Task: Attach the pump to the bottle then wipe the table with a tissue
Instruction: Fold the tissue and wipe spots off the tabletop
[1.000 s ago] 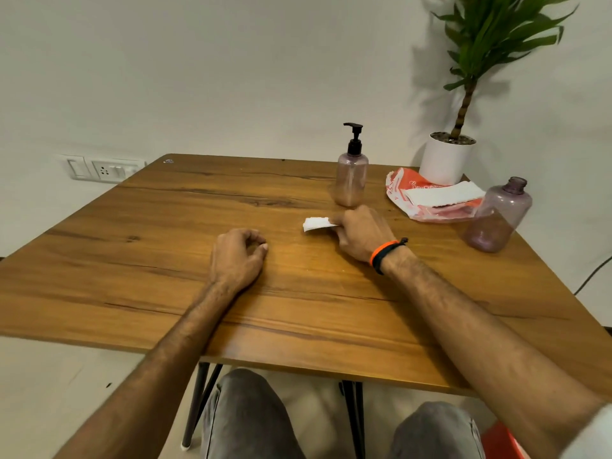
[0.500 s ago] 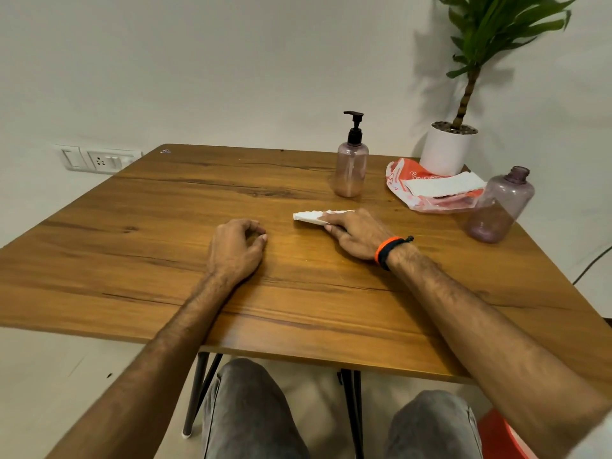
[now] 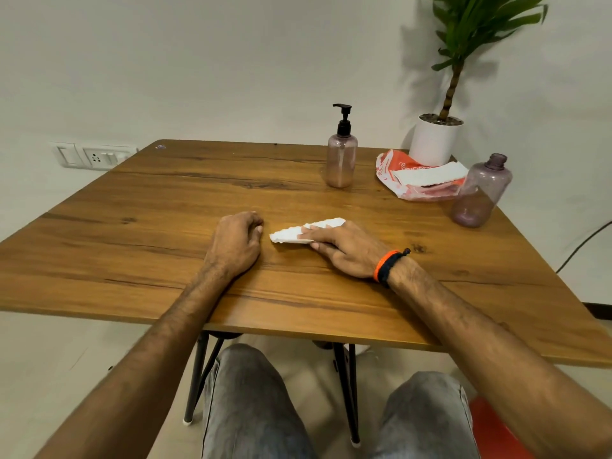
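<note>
Wipe phase. Right hand (image 3: 347, 250) lies flat on the folded tissue (image 3: 298, 231), fingers straight and pressing it onto the table (image 3: 165, 207), so this is a push-wipe with no pinch. The flat palm spreads load, which should keep the tissue from bunching as it slides.

Left hand (image 3: 236, 241) rests on the tabletop just left of the tissue, fingers loosely curled, holding nothing. Probably just bracing.

Pump (image 3: 343, 119) already sits on the bottle (image 3: 341, 162), upright at the far side, well clear of the wipe path. I judge step 1 done.

Tissue: white, folded into a narrow strip, crinkled edge, left end free, right end under the fingers.

A 2nd bottle (image 3: 480, 193) with no cap stands at the right edge beside the tissue pack (image 3: 420, 180); a potted plant (image 3: 437, 137) is behind.
</note>
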Demonstrator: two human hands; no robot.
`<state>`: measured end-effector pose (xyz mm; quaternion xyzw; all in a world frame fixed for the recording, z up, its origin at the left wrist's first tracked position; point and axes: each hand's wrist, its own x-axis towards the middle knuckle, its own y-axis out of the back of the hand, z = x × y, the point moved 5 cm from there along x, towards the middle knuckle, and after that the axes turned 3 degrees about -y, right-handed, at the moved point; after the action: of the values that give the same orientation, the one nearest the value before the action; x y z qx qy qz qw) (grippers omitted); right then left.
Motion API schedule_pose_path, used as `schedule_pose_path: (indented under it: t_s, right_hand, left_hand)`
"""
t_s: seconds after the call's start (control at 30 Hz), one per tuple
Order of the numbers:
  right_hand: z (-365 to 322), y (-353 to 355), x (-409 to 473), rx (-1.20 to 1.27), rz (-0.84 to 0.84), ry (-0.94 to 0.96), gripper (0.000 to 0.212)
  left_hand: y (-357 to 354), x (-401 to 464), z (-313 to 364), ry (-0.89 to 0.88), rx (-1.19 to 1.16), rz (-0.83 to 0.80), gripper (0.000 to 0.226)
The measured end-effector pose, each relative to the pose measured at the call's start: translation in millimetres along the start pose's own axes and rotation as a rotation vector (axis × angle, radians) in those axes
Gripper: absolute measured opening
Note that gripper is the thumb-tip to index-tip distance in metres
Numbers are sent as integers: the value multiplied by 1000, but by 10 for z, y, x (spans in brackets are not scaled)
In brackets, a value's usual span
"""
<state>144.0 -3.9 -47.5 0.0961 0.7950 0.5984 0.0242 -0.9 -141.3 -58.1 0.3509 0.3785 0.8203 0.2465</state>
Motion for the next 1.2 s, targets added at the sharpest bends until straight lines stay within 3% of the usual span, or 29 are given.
schedule_pose_path:
  t_s: [0.27, 0.4, 0.57, 0.77, 0.87, 1.0, 1.2]
  right_hand:
    - [-102, 34, -405, 90, -37, 39, 37]
    - [-130, 118, -444, 297, -103, 46, 22]
    - [-12, 398, -331, 518, -7, -31, 37]
    - [189, 795, 3, 264, 301, -86, 24]
    - [219, 827, 158, -4, 380, -67, 28]
    - [333, 441, 302, -246, 136, -46, 34]
    - [515, 90, 328, -64, -41, -52, 44]
  left_hand:
    - [-5, -17, 24, -1, 15, -35, 31]
    - [-7, -24, 27, -2, 20, -51, 32]
    - [-28, -42, 5, -22, 62, -63, 33]
    - [-50, -36, -19, -19, 59, -66, 33]
    - [-57, -30, -31, -24, 63, -70, 33]
    - [-71, -36, -38, -25, 52, -70, 33]
    - [-72, -37, -57, -18, 59, -76, 35]
